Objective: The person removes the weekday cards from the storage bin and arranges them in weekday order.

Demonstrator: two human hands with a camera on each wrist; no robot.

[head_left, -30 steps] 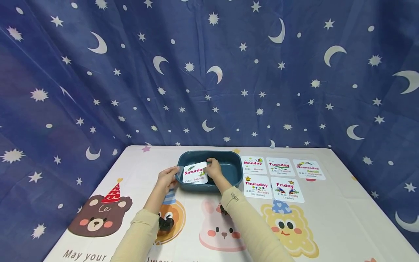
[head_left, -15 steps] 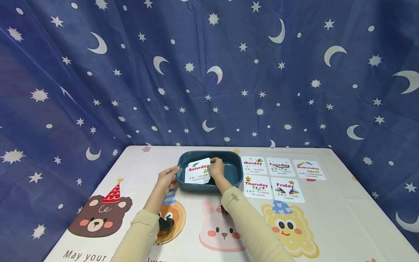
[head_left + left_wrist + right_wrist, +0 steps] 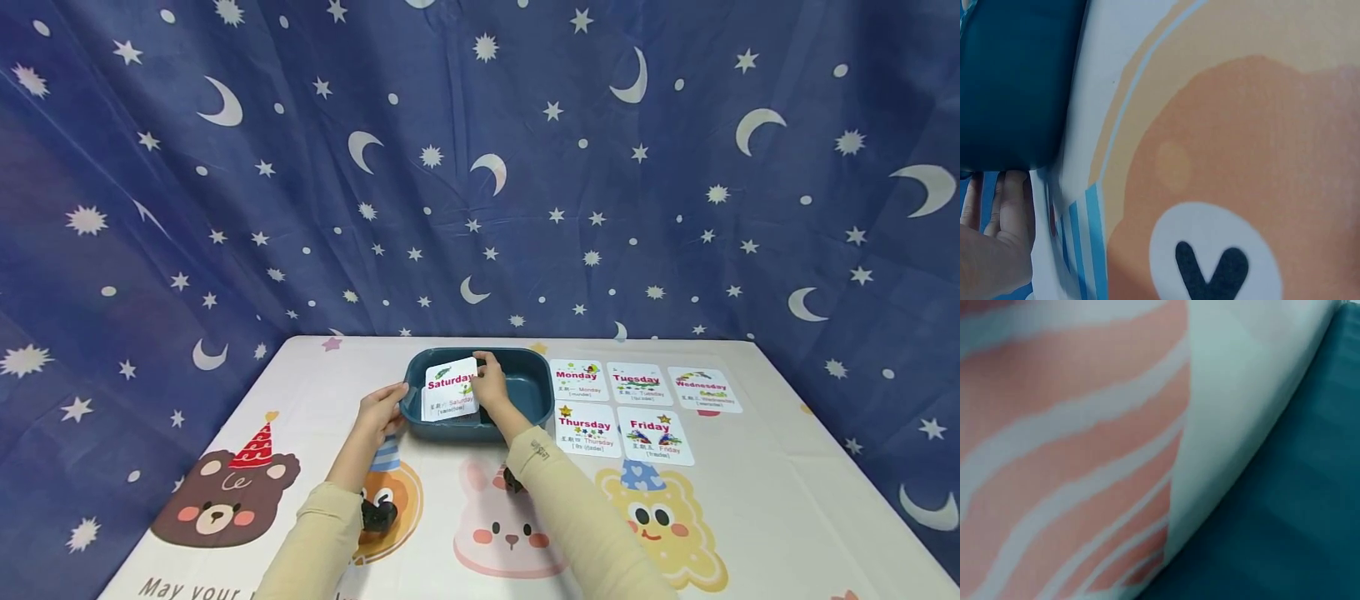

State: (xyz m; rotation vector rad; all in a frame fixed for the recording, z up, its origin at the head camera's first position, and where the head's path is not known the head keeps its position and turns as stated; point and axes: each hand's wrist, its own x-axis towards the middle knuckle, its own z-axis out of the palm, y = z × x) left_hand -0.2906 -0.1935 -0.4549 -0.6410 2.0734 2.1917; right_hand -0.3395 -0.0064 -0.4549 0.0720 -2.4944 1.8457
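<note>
A white Saturday card stands tilted inside a dark teal plastic bin, with another card's edge showing beneath it. My right hand reaches into the bin and pinches the Saturday card by its right edge. At the bin's left end, my left hand grips the rim, thumb on top. The left wrist view shows that hand's fingers against the outside of the bin wall. In the right wrist view only the bin's side and the tablecloth appear, and no part of the hand.
Right of the bin lie the Monday, Tuesday and Wednesday cards in a row. Below them are the Thursday and Friday cards. A cartoon-printed tablecloth covers the table, and a blue star-patterned curtain hangs behind.
The Saturday card has been raised slightly and tilted in the bin, shifting right and then a little back left with my right hand. My left hand stays on the rim.
</note>
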